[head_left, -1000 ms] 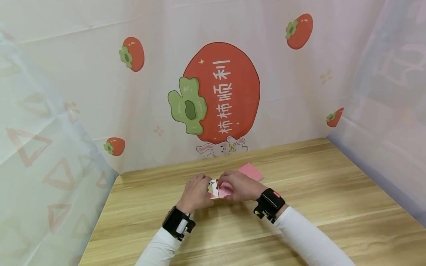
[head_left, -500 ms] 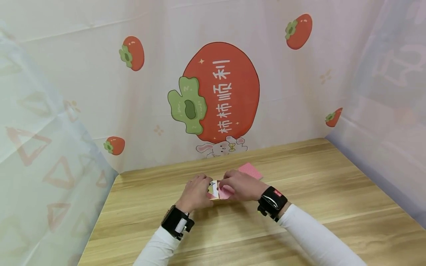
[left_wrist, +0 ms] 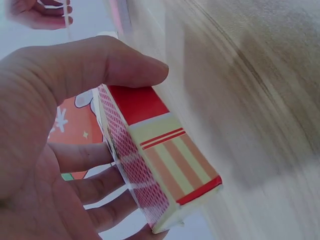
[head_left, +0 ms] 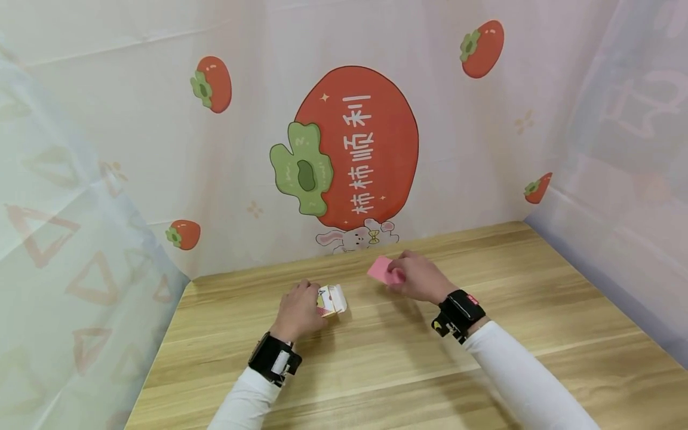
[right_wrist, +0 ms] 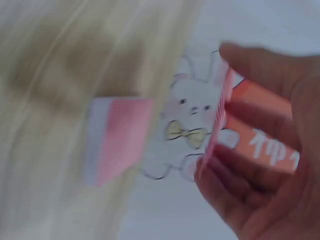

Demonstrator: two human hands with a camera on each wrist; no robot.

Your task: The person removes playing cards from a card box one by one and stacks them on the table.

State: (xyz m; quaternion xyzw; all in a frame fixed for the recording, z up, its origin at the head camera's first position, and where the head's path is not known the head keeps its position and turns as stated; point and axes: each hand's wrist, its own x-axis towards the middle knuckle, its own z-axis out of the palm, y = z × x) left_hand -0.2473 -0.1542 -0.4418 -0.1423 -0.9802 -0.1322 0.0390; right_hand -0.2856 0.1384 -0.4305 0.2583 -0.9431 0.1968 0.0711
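Note:
My left hand grips a small playing-card box low over the table, its white flap raised at the right end. In the left wrist view, my thumb lies along the red and striped side of the card box, with the fingers behind its red-patterned face. My right hand is to the right and pinches a thin pink-backed playing card, seen nearly edge-on in the right wrist view. Beside it in that view, a thick stack of pink-backed cards rests on the table.
The wooden table meets a white cloth backdrop printed with persimmons and a rabbit just behind the hands. Cloth panels also hang along the left and right sides.
My right hand has drawn away from the card box, moving right and back with a pink card in its fingers. My left hand has shifted slightly left with the box, whose flap now shows.

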